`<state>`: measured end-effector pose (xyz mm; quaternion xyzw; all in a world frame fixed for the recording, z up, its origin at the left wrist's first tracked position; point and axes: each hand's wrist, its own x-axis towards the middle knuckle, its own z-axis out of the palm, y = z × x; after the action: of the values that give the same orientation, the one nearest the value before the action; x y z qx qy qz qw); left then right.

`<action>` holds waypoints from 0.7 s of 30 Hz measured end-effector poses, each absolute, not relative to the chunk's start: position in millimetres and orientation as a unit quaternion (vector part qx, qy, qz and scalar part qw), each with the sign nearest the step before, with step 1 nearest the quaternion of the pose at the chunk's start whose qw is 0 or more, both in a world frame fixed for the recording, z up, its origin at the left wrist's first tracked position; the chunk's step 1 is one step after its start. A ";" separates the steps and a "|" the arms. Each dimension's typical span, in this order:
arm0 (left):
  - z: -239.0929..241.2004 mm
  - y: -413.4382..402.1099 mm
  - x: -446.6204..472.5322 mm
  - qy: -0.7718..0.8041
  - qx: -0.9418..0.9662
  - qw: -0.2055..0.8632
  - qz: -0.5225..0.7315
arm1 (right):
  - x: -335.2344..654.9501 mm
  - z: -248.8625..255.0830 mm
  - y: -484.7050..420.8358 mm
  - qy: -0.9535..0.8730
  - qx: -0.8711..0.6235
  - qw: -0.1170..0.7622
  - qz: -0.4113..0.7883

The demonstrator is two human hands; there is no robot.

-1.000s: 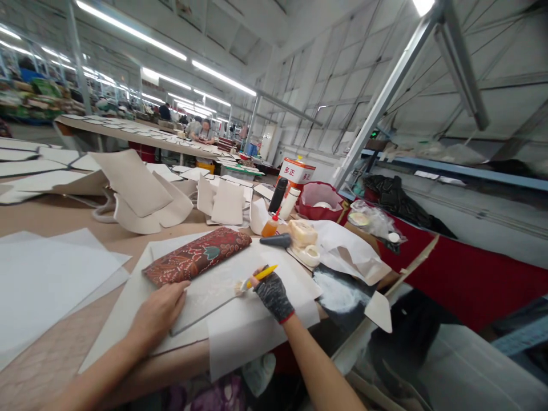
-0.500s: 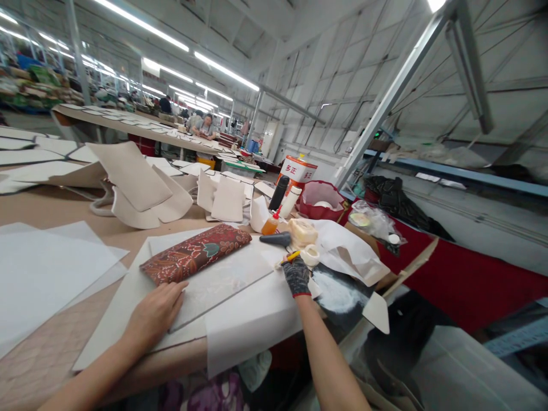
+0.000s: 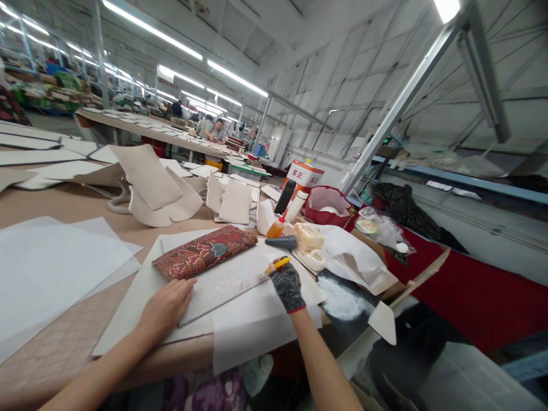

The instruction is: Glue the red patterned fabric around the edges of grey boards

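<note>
— Where's the right hand (image 3: 287, 285)?

— Centre of the frame, gloved, its grip clamped on a yellow-handled brush (image 3: 276, 265) whose tip meets the grey board (image 3: 222, 282).

— And the left hand (image 3: 165, 308)?

— Lower left of centre, fingers spread apart, pressing flat on that board. The patterned red fabric piece (image 3: 205, 260) lies just above it, on the counter (image 3: 51, 354).

The right hand (image 3: 287, 285) is wearing a dark speckled knit glove with red cuff trim — the left hand (image 3: 166, 308) is going bare, forearms unsleeved.
</note>
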<state>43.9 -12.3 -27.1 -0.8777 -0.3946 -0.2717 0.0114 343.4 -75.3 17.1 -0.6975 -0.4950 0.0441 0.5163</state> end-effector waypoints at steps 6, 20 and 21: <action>-25.6 -17.8 42.0 -0.416 -0.870 -0.023 -0.263 | 254.2 6.5 -81.9 -0.594 -0.562 0.512 0.262; -16.4 -20.7 38.4 -0.512 -0.777 -0.239 -0.278 | 192.1 17.7 -87.0 -0.685 -0.552 0.429 0.205; -16.0 -21.0 37.7 -0.510 -0.773 -0.248 -0.283 | 191.0 18.6 -86.2 -0.685 -0.580 0.409 0.163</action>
<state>37.7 -21.0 -16.0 -0.7733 -0.5104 -0.2830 -0.2477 191.0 -86.2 18.6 -0.5804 -0.6851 0.1629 0.4089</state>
